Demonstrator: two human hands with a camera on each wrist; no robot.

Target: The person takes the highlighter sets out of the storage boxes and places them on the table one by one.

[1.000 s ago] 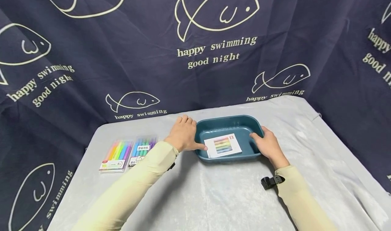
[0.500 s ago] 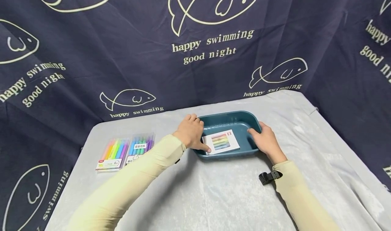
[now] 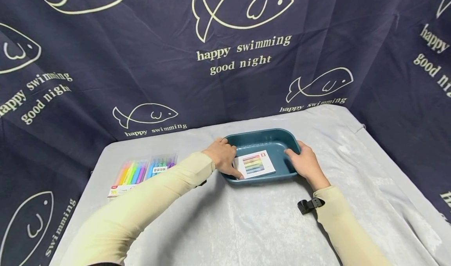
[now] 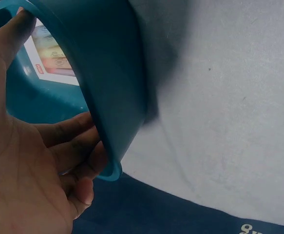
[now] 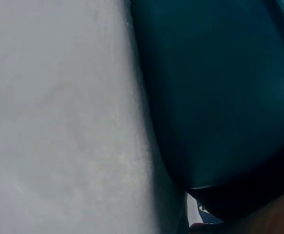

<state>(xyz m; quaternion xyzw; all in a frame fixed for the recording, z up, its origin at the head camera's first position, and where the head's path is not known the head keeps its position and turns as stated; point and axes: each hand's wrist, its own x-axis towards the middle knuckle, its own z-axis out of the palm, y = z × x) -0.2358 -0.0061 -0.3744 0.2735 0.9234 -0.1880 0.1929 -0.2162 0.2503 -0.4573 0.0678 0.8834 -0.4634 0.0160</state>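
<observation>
A dark teal plastic tub [image 3: 278, 156] stands on the cloth. Inside it lies a flat white box [image 3: 267, 166] printed with pastel stripes; its lower-left corner is behind my left thumb. My left hand [image 3: 222, 156] reaches over the tub's left rim, thumb and fingers spread apart and slightly bent. In the left wrist view, the thumb tip overlaps the white box [image 4: 44, 70], and the fingers [image 4: 73, 141] lie inside the rim. My right hand [image 3: 305, 163] grips the tub's right end, thumb inside and fingers outside. The right wrist view shows mostly the tub's outer wall [image 5: 219, 97].
Two clear packs of coloured pens lie at the left: a rainbow pack [image 3: 130, 174] and a blue-to-purple pack [image 3: 162, 164], partly behind my left sleeve. Grey-white cloth [image 3: 246, 227] covers the table. A dark blue curtain [image 3: 148, 62] with fish drawings hangs behind.
My left hand has moved rightward over the tub's left rim, its thumb at the white box. The right hand keeps its hold. The whole head view has shifted slightly.
</observation>
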